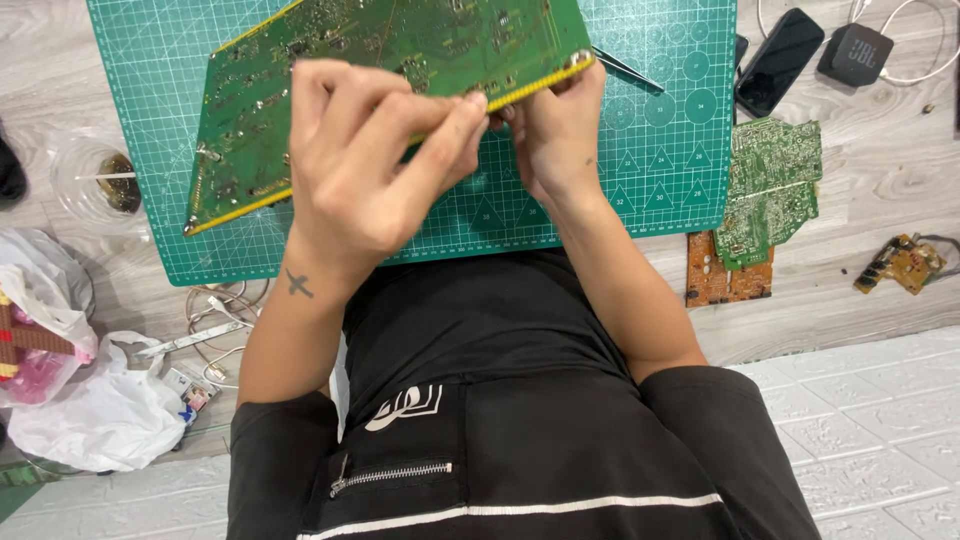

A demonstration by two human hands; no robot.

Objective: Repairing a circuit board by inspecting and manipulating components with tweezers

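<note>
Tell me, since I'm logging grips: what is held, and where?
Both hands, left and right, hold the green circuit board by its yellow-lined near edge.

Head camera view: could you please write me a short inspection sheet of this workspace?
Surface: green cutting mat on grey wooden floor.
Job's things: large green circuit board, lifted and tilted over the mat.
Clutter: smaller boards, phone, white bags, plastic cup.
Grippers: left hand and right hand grip the board's yellow edge.
Cables: white wires, white lead.
Surroundings: black speaker, white textured panel.
</note>
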